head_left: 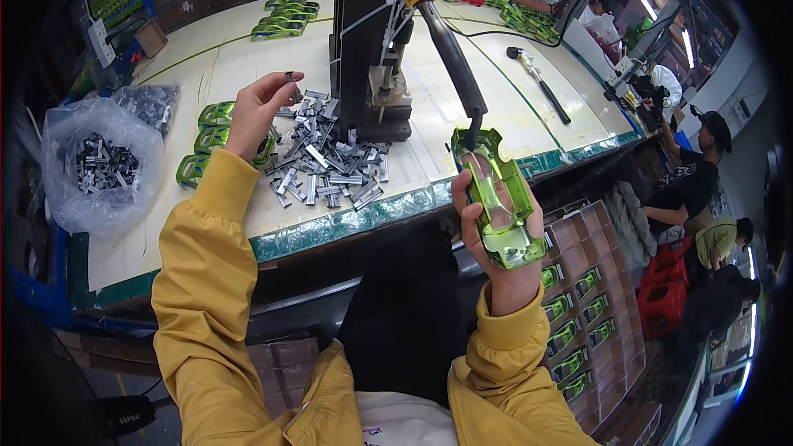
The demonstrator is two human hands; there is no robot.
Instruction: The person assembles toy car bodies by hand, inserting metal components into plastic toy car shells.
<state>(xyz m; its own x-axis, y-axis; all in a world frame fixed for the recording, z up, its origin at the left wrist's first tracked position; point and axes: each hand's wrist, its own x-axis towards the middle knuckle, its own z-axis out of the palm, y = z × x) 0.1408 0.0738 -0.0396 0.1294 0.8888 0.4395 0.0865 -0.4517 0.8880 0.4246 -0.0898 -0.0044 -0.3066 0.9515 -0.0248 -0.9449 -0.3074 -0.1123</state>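
My right hand grips a shiny green toy car body shell, its hollow inside facing up. The bent dark tip of a hanging black tool with a yellow-wrapped upper part reaches the shell's far end; whether they touch I cannot tell. Above the table, my left hand pinches a small grey part between thumb and fingertips. Below and right of that hand lies a loose heap of small silver-grey parts. Several green car shells stand in a row beside my left wrist.
A clear plastic bag of grey parts sits at the left. A black upright stand rises mid-table. A ratchet-like tool lies at the right. Below, a divided carton holds green shells. Other people work beyond the table and at right.
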